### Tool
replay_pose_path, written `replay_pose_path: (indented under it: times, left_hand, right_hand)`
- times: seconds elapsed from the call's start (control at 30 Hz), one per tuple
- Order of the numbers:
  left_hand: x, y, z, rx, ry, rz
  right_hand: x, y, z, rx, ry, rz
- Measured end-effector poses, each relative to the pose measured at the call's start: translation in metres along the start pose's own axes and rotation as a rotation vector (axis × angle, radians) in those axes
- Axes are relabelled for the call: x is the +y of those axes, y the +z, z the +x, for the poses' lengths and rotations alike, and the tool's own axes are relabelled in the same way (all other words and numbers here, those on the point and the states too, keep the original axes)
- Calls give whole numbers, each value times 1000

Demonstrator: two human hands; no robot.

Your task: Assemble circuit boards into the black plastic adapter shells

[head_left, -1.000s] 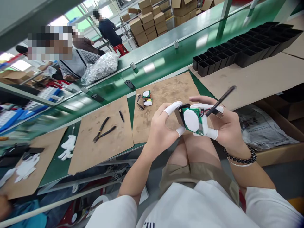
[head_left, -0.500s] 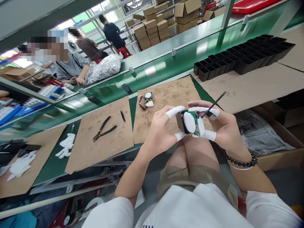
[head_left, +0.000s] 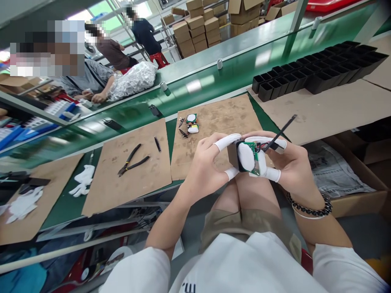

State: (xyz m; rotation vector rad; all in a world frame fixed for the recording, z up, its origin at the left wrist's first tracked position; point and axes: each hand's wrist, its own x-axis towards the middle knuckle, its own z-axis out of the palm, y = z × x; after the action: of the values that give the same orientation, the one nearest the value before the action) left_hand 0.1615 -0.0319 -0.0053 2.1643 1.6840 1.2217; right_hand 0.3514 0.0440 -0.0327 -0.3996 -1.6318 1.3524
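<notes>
Both my hands hold one small assembly [head_left: 248, 156] above my knees: a green circuit board with a white oval pad, half inside a black housing. My left hand [head_left: 207, 167], with white finger cots, grips the housing side with thumb and forefinger. My right hand [head_left: 288, 162], also in finger cots, pinches the board side, and a thin black strip [head_left: 281, 131] sticks up and to the right from its fingers. Red and black wires show between the board and that hand.
On the brown board [head_left: 220, 122] ahead lie two more small green boards with white pads [head_left: 192, 123]. Pliers [head_left: 132, 160] rest on the left board. Rows of black housings [head_left: 308, 73] stand at the right. The green conveyor [head_left: 195, 87] runs behind; other people work beyond it.
The green board has been pushed further into the black housing and turned edge-on. My hands stay together; the view has shifted slightly.
</notes>
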Motion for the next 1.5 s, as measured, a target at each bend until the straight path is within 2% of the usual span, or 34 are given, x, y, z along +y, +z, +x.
replay_pose_path:
  times: [0.17,0.4,0.7,0.93,1.13,1.33,1.5]
  left_hand:
    - [-5,1,0,7,42,0]
    - [-10,1,-1,23,119,-26]
    - [-14,3,-1,21,103,-67]
    - [-18,3,-3,-21,35,-76]
    - [-24,3,-4,-29,55,-120]
    - [-23,4,-8,-53,4,-109]
    - [-35,13,-12,-65,-66,-125]
  right_hand:
    - [1,4,-5,53,-15,-11]
    - [6,5,-8,43,-175,-87]
    - [8,7,-6,53,-172,-200]
    - [15,11,-9,83,-138,-214]
    - [22,12,-11,78,-226,-201]
    - [25,14,-14,65,-130,-132]
    - [30,17,-15,46,96,-123]
